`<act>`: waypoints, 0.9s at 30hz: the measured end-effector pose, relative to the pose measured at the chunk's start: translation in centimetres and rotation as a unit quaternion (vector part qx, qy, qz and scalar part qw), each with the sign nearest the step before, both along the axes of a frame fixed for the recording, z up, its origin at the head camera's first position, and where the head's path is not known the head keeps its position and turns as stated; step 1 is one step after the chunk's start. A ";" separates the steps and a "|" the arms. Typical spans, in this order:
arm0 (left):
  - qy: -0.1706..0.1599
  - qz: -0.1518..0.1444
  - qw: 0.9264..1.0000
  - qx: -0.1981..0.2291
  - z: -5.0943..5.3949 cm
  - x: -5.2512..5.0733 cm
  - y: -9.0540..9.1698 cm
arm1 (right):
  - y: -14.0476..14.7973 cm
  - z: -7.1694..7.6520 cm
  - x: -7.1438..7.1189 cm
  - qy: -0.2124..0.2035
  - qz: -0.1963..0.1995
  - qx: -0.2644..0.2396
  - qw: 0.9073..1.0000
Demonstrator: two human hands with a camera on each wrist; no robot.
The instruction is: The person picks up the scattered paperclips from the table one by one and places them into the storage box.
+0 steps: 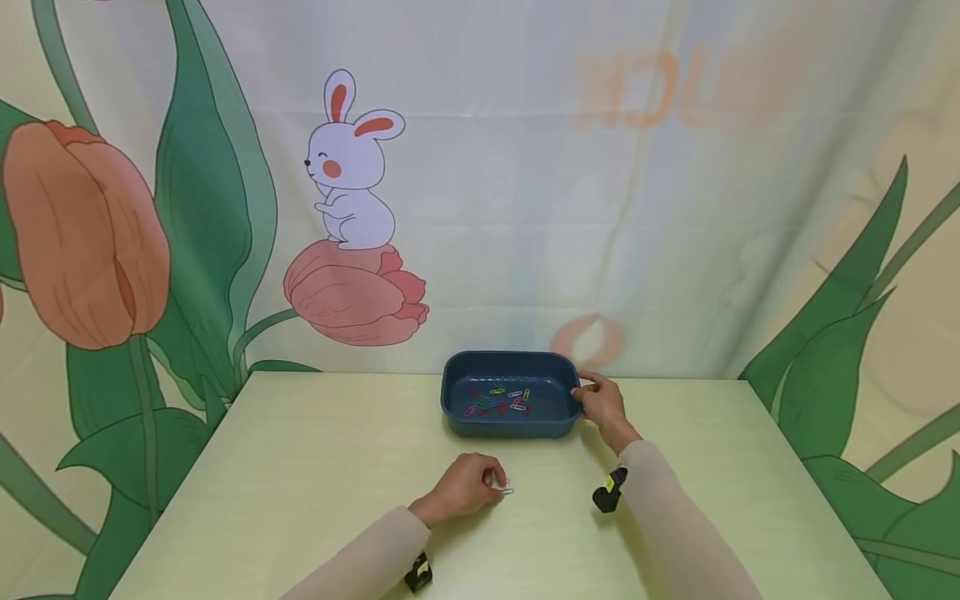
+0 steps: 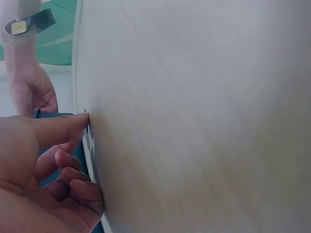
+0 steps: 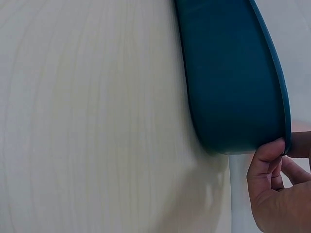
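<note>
In the head view a dark blue rectangular bin (image 1: 510,429) stands near the table's back edge. Several coloured paper clips (image 1: 497,403) lie spread over its floor. My right hand (image 1: 604,408) grips the bin's right end, with the rim (image 3: 286,116) between thumb and fingers in the right wrist view. In front of the bin, my left hand (image 1: 467,486) is low at the tabletop, thumb and index fingertips together at a small pale paper clip (image 1: 507,491). The left wrist view shows the thumb (image 2: 73,126) at the table surface, the other fingers curled; the clip is mostly hidden there.
A pale wood-grain table (image 1: 315,450) bears the bin. Right behind its back edge hangs a printed curtain (image 1: 495,250) with a rabbit and tulips. Small black devices (image 1: 610,490) are strapped at both wrists.
</note>
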State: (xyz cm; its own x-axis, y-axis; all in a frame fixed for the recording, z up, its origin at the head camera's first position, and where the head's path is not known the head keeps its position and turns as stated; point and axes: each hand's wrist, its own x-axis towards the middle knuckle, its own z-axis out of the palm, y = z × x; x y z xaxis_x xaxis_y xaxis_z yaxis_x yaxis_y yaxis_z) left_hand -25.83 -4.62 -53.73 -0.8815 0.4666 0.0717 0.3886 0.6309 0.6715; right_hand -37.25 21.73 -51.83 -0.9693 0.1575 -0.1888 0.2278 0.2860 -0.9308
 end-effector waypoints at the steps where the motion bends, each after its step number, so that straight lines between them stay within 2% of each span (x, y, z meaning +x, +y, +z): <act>1: -0.001 0.000 1.000 -0.001 0.0 0.0 0.0 | 0.0 0.0 0.0 0.000 0.001 0.000 1.000; 8: -0.012 -0.006 1.000 -0.001 -0.1 -0.1 0.0 | 0.0 0.0 0.1 0.003 0.001 0.002 1.000; 16: 0.015 -0.004 1.000 0.003 0.2 -0.1 -0.1 | 0.0 0.1 0.1 0.003 0.003 -0.002 1.000; 20: 0.030 0.000 0.999 0.012 1.0 -0.4 -0.2 | 0.0 0.1 0.1 0.005 0.003 -0.004 1.000; 27: 0.043 0.023 0.998 0.031 3.6 -1.4 -0.5 | 0.0 0.0 0.2 0.005 0.009 -0.002 1.000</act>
